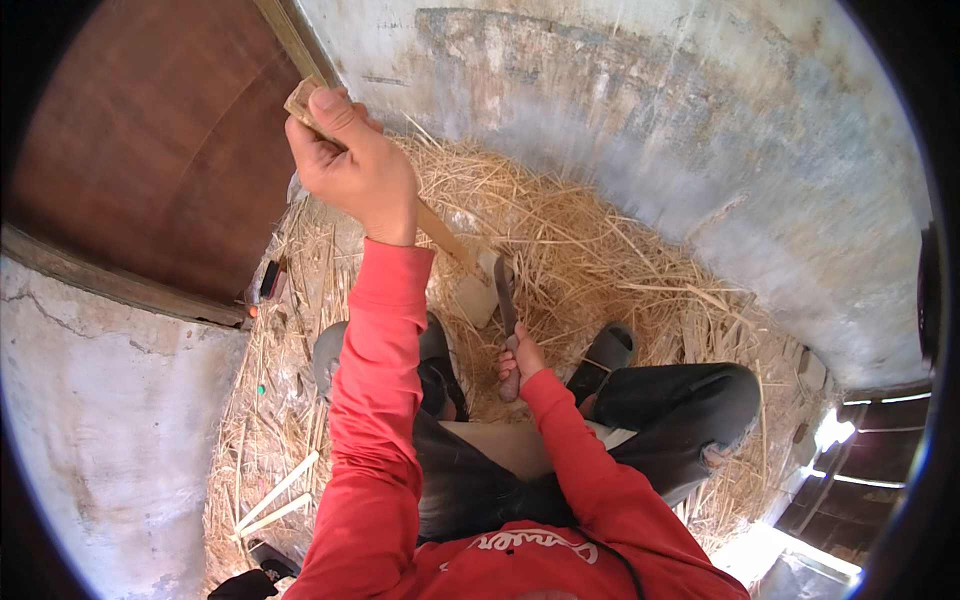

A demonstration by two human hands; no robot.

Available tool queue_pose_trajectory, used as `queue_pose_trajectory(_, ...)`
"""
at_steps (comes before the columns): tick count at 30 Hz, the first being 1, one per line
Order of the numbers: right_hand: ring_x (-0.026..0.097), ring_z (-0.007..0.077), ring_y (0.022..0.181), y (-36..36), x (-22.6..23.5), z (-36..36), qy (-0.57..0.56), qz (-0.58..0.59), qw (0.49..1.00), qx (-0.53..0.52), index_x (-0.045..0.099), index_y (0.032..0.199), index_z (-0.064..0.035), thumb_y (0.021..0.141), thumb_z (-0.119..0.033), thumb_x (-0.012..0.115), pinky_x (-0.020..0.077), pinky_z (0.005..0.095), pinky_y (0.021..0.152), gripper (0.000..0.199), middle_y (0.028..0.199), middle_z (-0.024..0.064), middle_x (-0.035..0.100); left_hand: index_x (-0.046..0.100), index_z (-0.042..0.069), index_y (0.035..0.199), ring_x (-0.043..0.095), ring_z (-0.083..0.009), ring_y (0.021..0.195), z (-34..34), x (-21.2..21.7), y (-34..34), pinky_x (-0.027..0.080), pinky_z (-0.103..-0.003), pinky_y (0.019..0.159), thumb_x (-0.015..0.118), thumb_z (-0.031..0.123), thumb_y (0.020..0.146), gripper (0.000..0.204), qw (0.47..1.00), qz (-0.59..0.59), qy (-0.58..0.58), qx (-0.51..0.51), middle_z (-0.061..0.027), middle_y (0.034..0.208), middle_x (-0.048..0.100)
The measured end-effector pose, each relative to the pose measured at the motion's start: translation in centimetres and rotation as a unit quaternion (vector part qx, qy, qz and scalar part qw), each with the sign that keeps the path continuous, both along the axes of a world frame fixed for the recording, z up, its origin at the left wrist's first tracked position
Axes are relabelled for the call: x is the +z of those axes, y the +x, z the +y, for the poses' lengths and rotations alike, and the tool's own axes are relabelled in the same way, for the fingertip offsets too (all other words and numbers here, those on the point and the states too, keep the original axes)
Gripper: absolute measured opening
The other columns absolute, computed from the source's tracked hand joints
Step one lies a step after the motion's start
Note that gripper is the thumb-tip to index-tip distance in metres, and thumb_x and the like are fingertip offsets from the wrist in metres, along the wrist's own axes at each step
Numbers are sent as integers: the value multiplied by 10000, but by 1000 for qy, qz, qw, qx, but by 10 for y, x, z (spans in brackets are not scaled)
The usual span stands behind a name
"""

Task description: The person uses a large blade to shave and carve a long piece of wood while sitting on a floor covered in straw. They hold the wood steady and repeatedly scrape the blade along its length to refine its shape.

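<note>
Straw (pixel 600 250) covered the ground between a grey plastered wall (pixel 700 130) and a brown wooden door (pixel 150 150), spreading under the seated person's feet in grey slippers (pixel 608 350). Raised high, the left hand (pixel 355 160) had its fingers wrapped tight around the upper end of a long wooden stick (pixel 440 232), which slanted down to the straw in front of the knees. Lower, near the stick's bottom end, the right hand (pixel 520 368) closed its fingers around the handle of a knife (pixel 505 300), blade pointing up. Two pale split sticks (pixel 275 500) lay well apart at lower left.
</note>
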State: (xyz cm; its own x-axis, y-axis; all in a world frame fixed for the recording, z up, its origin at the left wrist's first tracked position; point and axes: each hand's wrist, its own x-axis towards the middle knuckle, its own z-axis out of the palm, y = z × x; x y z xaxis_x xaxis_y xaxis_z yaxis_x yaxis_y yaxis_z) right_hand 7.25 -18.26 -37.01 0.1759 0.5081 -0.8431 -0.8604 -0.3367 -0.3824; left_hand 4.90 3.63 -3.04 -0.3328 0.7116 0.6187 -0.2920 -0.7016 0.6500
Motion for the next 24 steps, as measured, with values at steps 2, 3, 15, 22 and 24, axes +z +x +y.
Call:
queue_pose_trajectory(2, 402, 149, 408, 9, 65, 11, 54, -52, 997, -26, 505, 848, -74, 974, -649, 426, 371, 331, 414, 594, 571, 17, 432, 534, 38, 913, 409, -34, 531, 5, 2, -5, 297, -201, 458, 538, 386, 1035, 369, 1000, -6, -7, -16, 16, 616, 466)
queue_pose_trajectory(3, 415, 136, 420, 9, 102, 14, 89, -125, 987, -40, 513, 849, -70, 984, -628, 415, 378, 323, 427, 582, 568, 13, 430, 530, 40, 911, 401, -36, 526, 7, 2, -9, 289, -205, 452, 533, 393, 1036, 374, 999, -9, -9, -35, 18, 614, 457)
queue_pose_trajectory(15, 399, 146, 405, -69, 58, -28, -80, -12, 996, -29, 473, 835, -84, 975, -675, 381, 381, 285, 412, 615, 545, 9, 402, 504, 68, 888, 379, -50, 514, -6, 3, -12, 281, -216, 440, 508, 419, 1040, 382, 980, 17, -5, -197, 27, 618, 418)
queue_pose_trajectory(22, 415, 145, 416, -3, 203, -9, 238, -207, 944, -94, 483, 882, -67, 970, -660, 413, 377, 312, 400, 604, 575, 23, 417, 501, 58, 877, 384, -48, 533, -12, 1, 6, 286, -215, 446, 536, 430, 1029, 404, 977, 13, 29, -212, 26, 633, 426)
queue_pose_trajectory(24, 424, 144, 439, -1, 220, -2, 336, -251, 891, -172, 468, 865, -71, 979, -644, 405, 372, 293, 423, 587, 582, 24, 422, 514, 60, 871, 418, -33, 510, -13, 0, 8, 318, -197, 435, 555, 344, 1031, 329, 974, 1, 23, -224, 30, 632, 482)
